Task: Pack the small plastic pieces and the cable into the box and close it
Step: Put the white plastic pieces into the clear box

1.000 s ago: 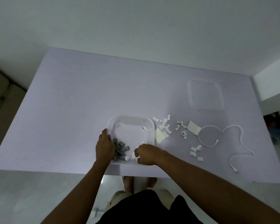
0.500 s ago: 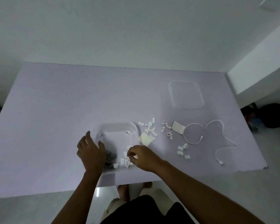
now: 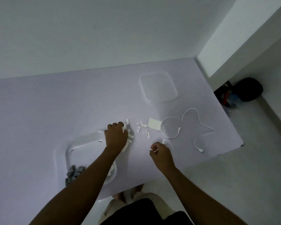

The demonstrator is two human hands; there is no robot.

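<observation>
The clear plastic box [image 3: 68,153] sits near the table's front edge with several grey pieces [image 3: 75,173] and some white pieces inside. My left hand [image 3: 116,137] reaches past the box's right rim and rests on a cluster of small white pieces [image 3: 130,136], fingers curled over them. My right hand [image 3: 161,152] is closed, pinching a small white piece, just below another white piece [image 3: 163,141]. More white pieces [image 3: 142,127] and a white pad [image 3: 154,124] lie beyond. The white cable [image 3: 196,122] lies looped at the right.
The clear lid [image 3: 158,88] lies flat at the back right of the lilac table [image 3: 47,108]. The table's right edge is close to the cable. A dark bag [image 3: 248,89] stands on the floor beside a white wall column.
Both hands left the box. My left hand moved right onto the white cluster. My right hand moved right toward the pieces near the cable. The view swung right.
</observation>
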